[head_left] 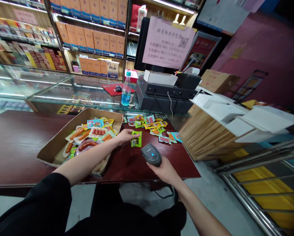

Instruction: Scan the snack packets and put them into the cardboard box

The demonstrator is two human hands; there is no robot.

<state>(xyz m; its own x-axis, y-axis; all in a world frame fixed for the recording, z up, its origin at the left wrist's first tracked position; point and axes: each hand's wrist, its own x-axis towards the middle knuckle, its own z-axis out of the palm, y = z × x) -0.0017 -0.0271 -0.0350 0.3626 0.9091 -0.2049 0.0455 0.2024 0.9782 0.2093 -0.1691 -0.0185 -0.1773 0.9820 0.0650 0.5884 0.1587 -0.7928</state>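
Note:
My left hand (126,136) pinches the upper edge of a small green packet (136,140) just above the dark red table (11,144). In my right hand (165,168) is a dark grey handheld scanner (151,154) with a blue light on top, its head pointing toward the packet. A shallow cardboard box (53,143) at my left holds several packaged sausages and colourful snack packets; my left forearm passes over it. Beyond the green packet, several more snack packets (156,124) lie loosely spread on the table.
A glass counter (88,93) runs behind the table, with a bottle of blue liquid (126,93) on it. Black machines (164,95) and a screen bearing a pink handwritten sheet (165,44) stand there. White boxes top a wooden cabinet (206,131) at right. Stocked shelves rise behind.

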